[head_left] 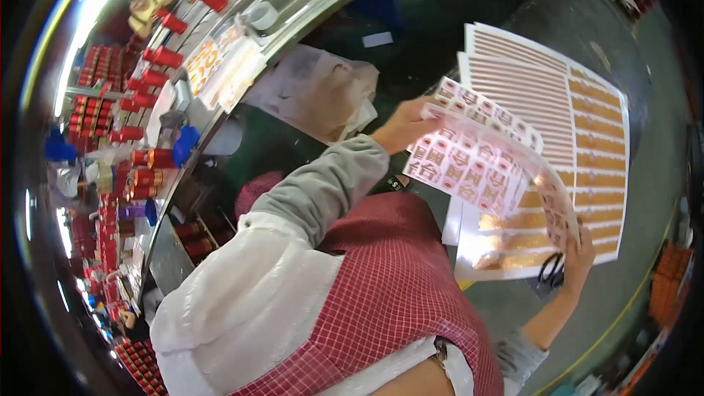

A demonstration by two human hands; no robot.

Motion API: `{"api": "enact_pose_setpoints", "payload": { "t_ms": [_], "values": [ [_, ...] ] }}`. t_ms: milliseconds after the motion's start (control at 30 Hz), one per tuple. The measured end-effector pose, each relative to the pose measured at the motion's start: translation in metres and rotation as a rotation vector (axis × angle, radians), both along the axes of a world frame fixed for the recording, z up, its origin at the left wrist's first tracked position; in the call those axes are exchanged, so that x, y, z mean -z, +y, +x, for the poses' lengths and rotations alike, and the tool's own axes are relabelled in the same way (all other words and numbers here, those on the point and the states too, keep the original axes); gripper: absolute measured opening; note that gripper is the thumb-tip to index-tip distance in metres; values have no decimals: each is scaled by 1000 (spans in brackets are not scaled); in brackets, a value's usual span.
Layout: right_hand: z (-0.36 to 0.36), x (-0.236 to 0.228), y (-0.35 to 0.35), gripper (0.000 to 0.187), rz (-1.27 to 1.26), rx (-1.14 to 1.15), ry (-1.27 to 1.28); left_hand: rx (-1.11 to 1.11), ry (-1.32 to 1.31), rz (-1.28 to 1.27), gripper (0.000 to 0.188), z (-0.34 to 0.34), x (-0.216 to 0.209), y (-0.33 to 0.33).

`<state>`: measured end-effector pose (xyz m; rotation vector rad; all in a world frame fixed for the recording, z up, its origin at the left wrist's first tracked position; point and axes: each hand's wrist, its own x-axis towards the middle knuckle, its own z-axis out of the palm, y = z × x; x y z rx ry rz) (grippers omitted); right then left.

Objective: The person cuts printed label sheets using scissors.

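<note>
While the left hand (405,126) pinches one end of this curling label sheet (463,167), the right hand (579,258) grips the other, above the gold-striped sheets (601,141)!

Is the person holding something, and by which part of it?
A printed sheet: the left hand holds its left edge, the right hand its right end.

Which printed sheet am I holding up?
The curled sheet with red dots and characters, held between your left hand and right hand; the striped sheets lie flat below.
</note>
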<state>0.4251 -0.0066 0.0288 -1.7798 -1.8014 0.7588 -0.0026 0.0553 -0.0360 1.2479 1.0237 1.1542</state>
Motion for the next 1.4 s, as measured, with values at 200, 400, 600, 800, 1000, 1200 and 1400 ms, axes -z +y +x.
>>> {"api": "enact_pose_setpoints", "payload": {
  "t_ms": [200, 400, 600, 800, 1000, 1200, 1400],
  "values": [
    [14, 48, -6, 19, -16, 214, 544, 18, 68, -37, 18, -10, 12, -3],
    [3, 75, -15, 13, 108, 336, 773, 8, 64, 65, 15, 2, -4, -2],
    [3, 80, -14, 21, 61, 469, 841, 9, 123, -183, 16, 1, -2, 5],
    [10, 65, 9, 29, -169, 404, 822, 143, -60, -438, 28, -14, 9, 26],
    [12, 99, 13, 42, -272, 356, 645, 53, 34, -433, 35, -7, 40, 24],
    [8, 92, 11, 45, -294, 409, 832, 9, -318, -627, 42, -10, 24, 21],
    [15, 80, 6, 40, -369, 490, 873, 191, -226, -757, 36, -22, 7, 14]
  ]
}}
